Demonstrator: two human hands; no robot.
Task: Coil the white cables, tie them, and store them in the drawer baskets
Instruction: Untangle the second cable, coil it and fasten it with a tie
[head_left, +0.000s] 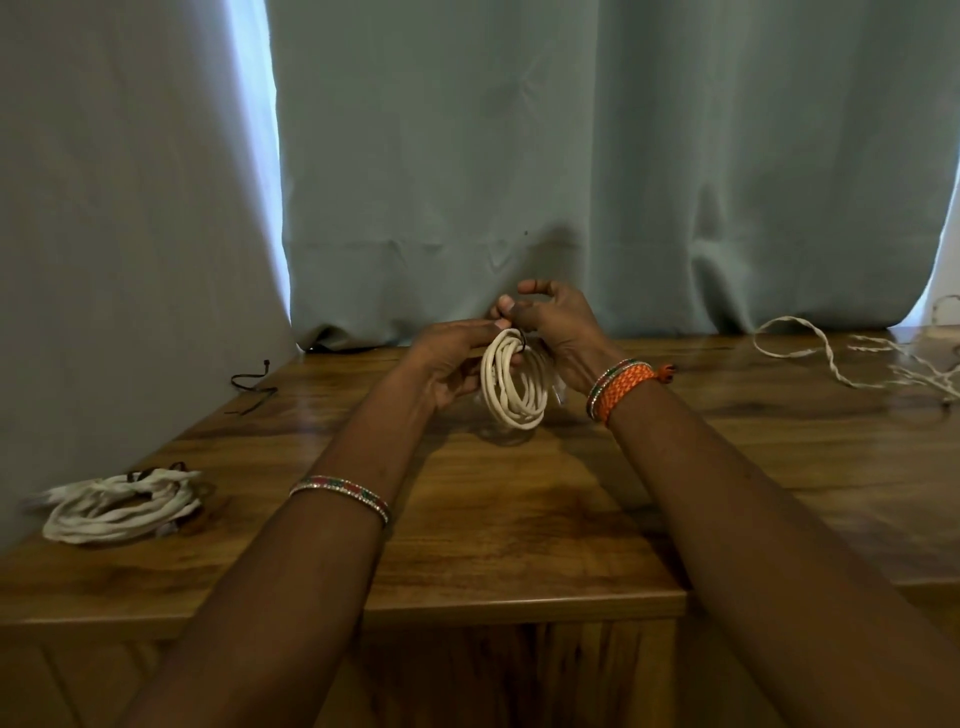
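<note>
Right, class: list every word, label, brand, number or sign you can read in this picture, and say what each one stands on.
None: no readable text shows anywhere.
The coiled white cable held between the left hand and the right hand bears no visible print.
The tied coil on the wooden table, the loose cable, the bangles and the curtain carry no lettering.

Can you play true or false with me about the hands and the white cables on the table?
1. Both hands hold a coiled white cable above the wooden table. True.
2. The tied cable bundle lies by the right hand. False: it lies far on the left hand side.
3. A loose uncoiled cable lies at the far right. True.
4. The dark tie by the wall is white. False: it is dark.
</note>
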